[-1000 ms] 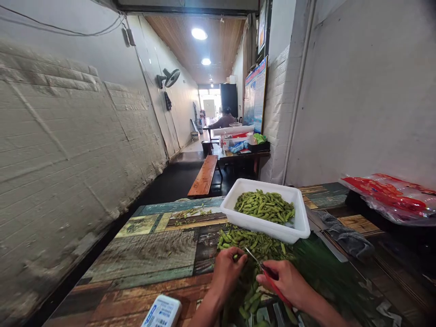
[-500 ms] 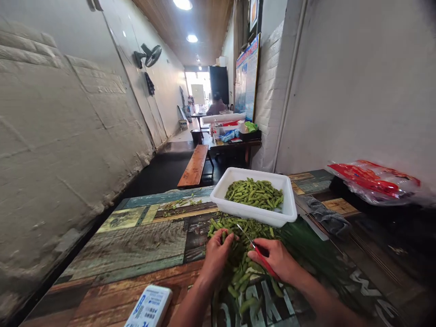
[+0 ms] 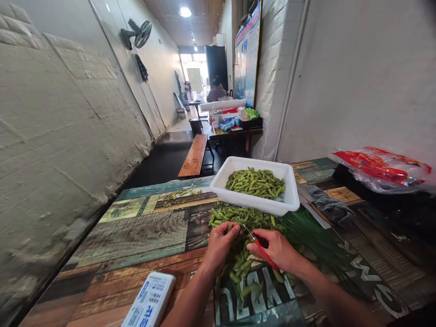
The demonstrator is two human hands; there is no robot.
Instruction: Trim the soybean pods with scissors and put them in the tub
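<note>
Between the closed fingertips of my left hand point(image 3: 220, 245) is a green edamame pod point(image 3: 230, 228). My right hand point(image 3: 277, 250) is wrapped around red-handled scissors point(image 3: 263, 253), whose blades point up and left toward that pod. Whether the blades touch it I cannot tell. Both hands hover over a loose heap of edamame pods point(image 3: 221, 214) on the wood-patterned table point(image 3: 153, 231). Just beyond the heap stands a white plastic tub point(image 3: 250, 205) holding many more pods point(image 3: 254, 182). A few pods lie nearer me, between my forearms.
A white box with blue print point(image 3: 150, 299) lies left of my left forearm. To the right are a grey cloth point(image 3: 329, 206) and a red plastic-wrapped pack point(image 3: 381, 168). Green scraps point(image 3: 180, 195) dot the far left tabletop. Beyond are a wooden bench point(image 3: 194, 156) and a seated person point(image 3: 216, 93).
The camera view has tilted down slightly, so the scene sits higher. The scissors and my left fingertips are a little closer together. Both hands keep their hold.
</note>
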